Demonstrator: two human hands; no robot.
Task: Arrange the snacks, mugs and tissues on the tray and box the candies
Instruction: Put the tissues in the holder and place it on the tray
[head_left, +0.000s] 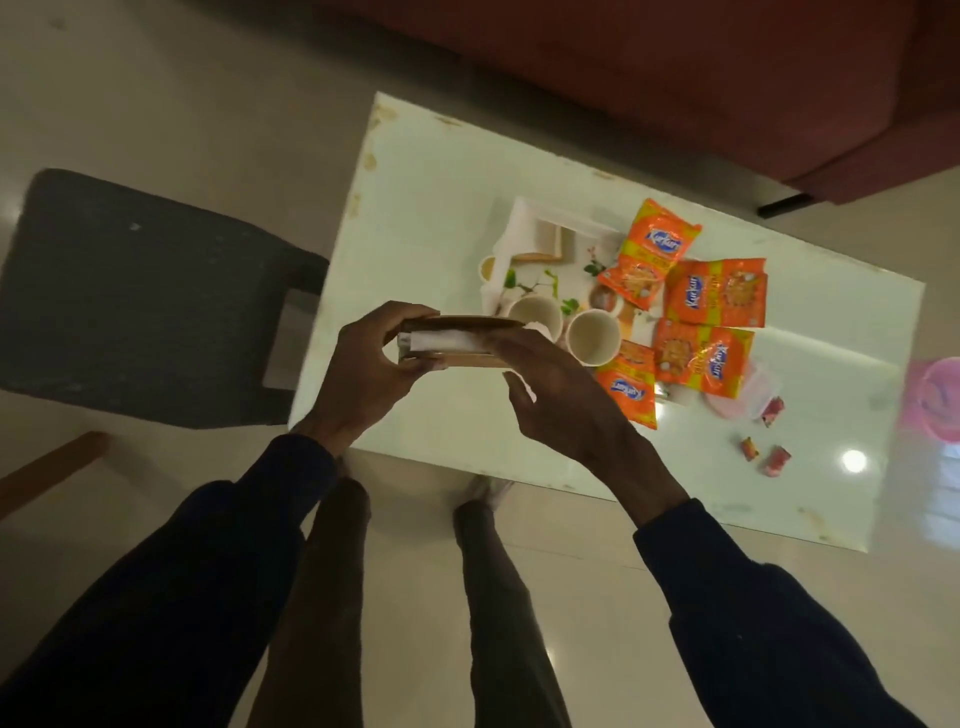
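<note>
Dark sleeves (208, 545) reach forward to the tissue holder (452, 341), held in the air above the near side of the tabletop (441, 208). The left hand (358, 374) has its grip clamped round the holder's left end; the right hand (571, 410) pinches the right end between fingers and thumb. It looks light and stiff, a thin wooden frame. The white tissues inside are soft and could slip out, so holding both ends and keeping it level seems wise. Just beyond are two mugs (592, 335) by the floral tray (566, 265), snack packets (717, 296) beside them, and candies (776, 460) well apart.
</note>
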